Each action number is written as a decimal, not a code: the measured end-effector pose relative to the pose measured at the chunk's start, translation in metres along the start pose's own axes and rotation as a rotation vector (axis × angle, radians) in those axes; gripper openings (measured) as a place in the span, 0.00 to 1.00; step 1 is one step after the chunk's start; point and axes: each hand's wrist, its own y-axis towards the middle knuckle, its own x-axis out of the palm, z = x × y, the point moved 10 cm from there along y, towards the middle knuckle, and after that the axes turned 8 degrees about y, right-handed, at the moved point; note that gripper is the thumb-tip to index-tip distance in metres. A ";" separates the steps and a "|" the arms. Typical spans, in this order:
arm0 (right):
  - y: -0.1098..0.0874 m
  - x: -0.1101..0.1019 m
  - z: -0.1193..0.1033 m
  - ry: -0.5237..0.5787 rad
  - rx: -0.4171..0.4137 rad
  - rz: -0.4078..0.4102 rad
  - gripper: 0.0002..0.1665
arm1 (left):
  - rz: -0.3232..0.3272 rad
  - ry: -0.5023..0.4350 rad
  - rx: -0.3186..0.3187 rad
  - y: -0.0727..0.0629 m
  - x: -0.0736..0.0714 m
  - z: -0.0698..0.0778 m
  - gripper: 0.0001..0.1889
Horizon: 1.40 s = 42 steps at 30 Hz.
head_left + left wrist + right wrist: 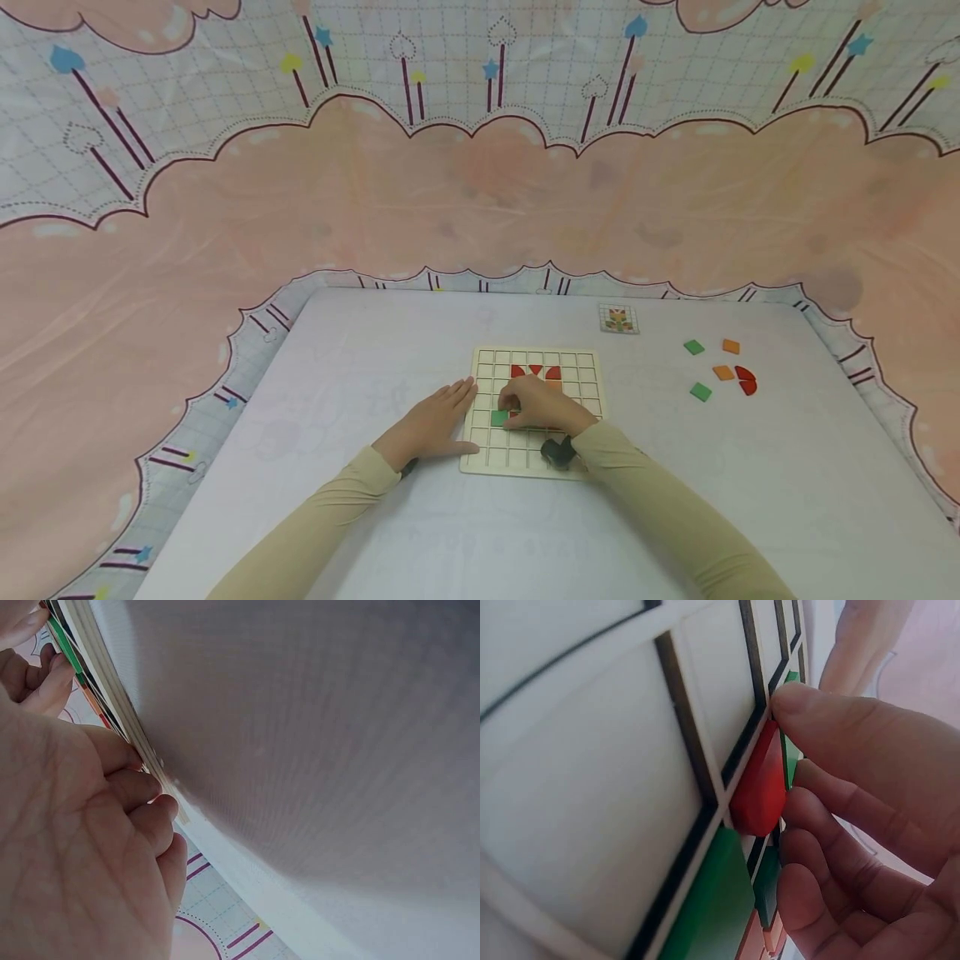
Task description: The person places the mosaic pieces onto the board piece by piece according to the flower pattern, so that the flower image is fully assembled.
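A pale square grid board (588,400) lies on the table. My left hand (431,425) is spread beside its left side, fingertips and thumb touching the edge. Over the middle of the board, my right hand (546,404) has thumb and index finger at opposite edges of a green square tile (498,418), which lies in or just over a cell. The right wrist view shows a red piece (761,780) beside that tile and another green tile (712,900) closer to the camera. Red pieces (518,371) line a row farther up; the right hand partly hides the pattern below them.
Right of the board lie loose pieces: green tiles (701,392), orange tiles (731,346) and red rounded pieces (744,373). A small card (618,318) with a coloured grid picture lies behind the board. Patterned cloth (480,200) surrounds the white table (360,350).
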 end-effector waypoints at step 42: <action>-0.100 -0.130 0.052 -0.008 -0.021 0.243 0.17 | -0.024 -0.008 -0.033 0.004 0.003 -0.003 0.51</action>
